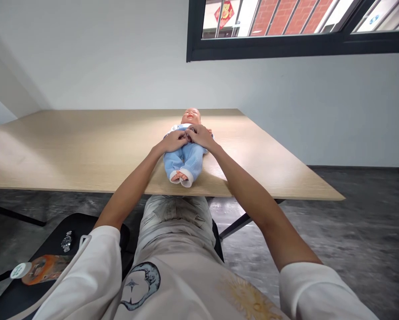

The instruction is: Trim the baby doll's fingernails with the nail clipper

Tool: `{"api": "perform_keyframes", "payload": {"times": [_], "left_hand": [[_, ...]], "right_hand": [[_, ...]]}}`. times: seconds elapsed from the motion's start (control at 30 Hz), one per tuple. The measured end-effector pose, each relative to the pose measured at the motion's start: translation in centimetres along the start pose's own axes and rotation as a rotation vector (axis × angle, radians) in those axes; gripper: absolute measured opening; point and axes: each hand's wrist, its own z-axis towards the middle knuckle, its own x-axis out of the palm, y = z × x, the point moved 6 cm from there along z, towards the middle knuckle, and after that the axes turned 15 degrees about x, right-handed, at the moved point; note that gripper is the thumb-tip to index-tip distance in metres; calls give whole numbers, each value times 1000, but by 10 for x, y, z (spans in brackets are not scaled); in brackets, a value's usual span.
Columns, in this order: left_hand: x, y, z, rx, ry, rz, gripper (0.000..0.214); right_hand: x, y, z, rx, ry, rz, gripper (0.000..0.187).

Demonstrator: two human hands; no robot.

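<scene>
**My hands on a baby doll (181,155)**

I am resting my left hand (172,141) and right hand (201,137) together on the chest of the face-up doll, mid-surface (86,151); I cannot tell whether either hand is gripping its blue suit (194,162); it looks light and soft, best held around the torso.

The doll's romper (183,162) is pale blue, white-cuffed.

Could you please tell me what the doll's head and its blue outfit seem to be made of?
The doll's head looks like moulded vinyl or similar plastic: smooth, faintly glossy, with sculpted features. The blue outfit looks like soft, matte fleece or plush fabric, judging by its fuzzy surface and soft creases; the exact fibre cannot be told.
</scene>
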Motion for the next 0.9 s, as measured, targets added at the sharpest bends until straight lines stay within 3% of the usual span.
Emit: {"api": "perform_keyframes", "payload": {"times": [0.5, 0.9], "left_hand": [[0, -7, -2, 5, 11, 4, 24], [1, 1, -1, 30, -4, 21, 18]], "right_hand": [[0, -1, 1, -3, 4, -26, 31], [-1, -3, 3, 1, -12, -56, 29]]}}
